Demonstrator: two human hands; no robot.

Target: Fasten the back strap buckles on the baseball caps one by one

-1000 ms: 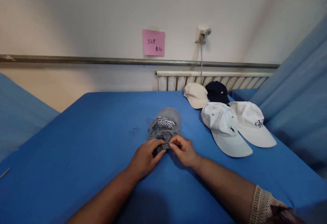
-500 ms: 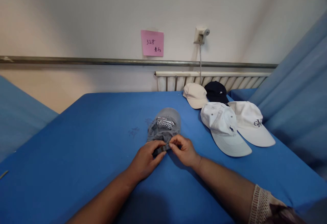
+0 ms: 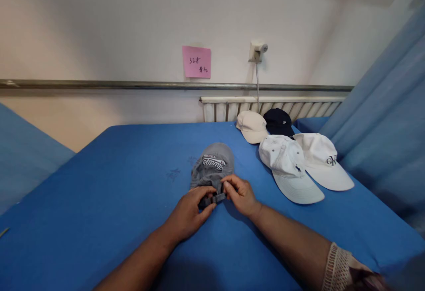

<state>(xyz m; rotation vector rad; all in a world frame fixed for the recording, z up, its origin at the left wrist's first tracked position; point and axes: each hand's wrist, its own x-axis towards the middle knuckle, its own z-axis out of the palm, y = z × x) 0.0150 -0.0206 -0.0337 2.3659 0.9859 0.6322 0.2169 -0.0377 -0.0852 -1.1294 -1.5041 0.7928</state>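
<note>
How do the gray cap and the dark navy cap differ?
The gray cap has large white lettering; the navy cap shows only a small light mark. The gray cap is at the hands, while the navy cap lies untouched by the beige cap. Both have brims.

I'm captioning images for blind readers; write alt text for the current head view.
Two bare hands work at the back strap of a gray baseball cap on a blue-covered table; four more caps sit to the right.
</note>
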